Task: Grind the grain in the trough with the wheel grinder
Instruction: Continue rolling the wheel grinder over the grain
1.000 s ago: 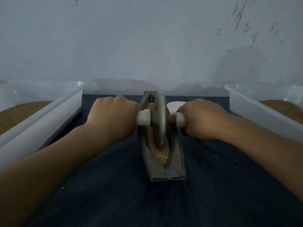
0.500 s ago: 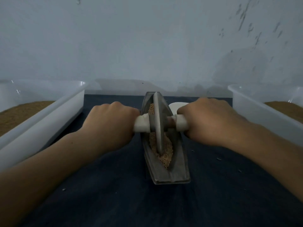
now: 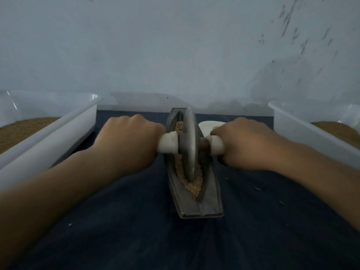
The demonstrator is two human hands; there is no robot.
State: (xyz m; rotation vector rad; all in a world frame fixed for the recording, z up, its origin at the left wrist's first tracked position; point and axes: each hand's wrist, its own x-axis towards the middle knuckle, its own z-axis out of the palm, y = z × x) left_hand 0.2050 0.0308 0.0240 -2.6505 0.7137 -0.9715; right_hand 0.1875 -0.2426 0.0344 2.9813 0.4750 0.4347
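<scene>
– Pale, scuffed wall [image 3: 175, 45] at the back; dark blue cloth [image 3: 136, 230] over the work surface. Got that?
– Got it. Where does the trough sit?
– Centre of the cloth. Metal trough [image 3: 210, 201], long axis running away from the person, far end close to the foot of the wall. Its groove holds grain [image 3: 192, 187], heaped toward the near end, with a little showing beyond the wheel.
– And the grinder?
– Upright on edge in the groove, the wheel grinder [image 3: 190, 145], rim down in the grain, about mid-trough. White handles stick out on either side of the disc.
– Hands?
– Fist grip on both sides. The left hand [image 3: 126, 141] is wrapped round the left handle [image 3: 168, 146], and the right hand [image 3: 247, 143] round the right handle [image 3: 217, 146]. Knuckles up. Only the inner ends of the handles show.
– Surroundings?
– White left tub [image 3: 58, 129] along the left edge and a matching right tub [image 3: 303, 131] opposite, both well apart from the trough. Each holds brown meal [image 3: 23, 129]. A small white object [image 3: 208, 125] lies just behind the right hand, beside the trough's far end. It is partly hidden, so I can't tell what it is. A few stray flecks [image 3: 257, 189] lie on the cloth right of the trough.
</scene>
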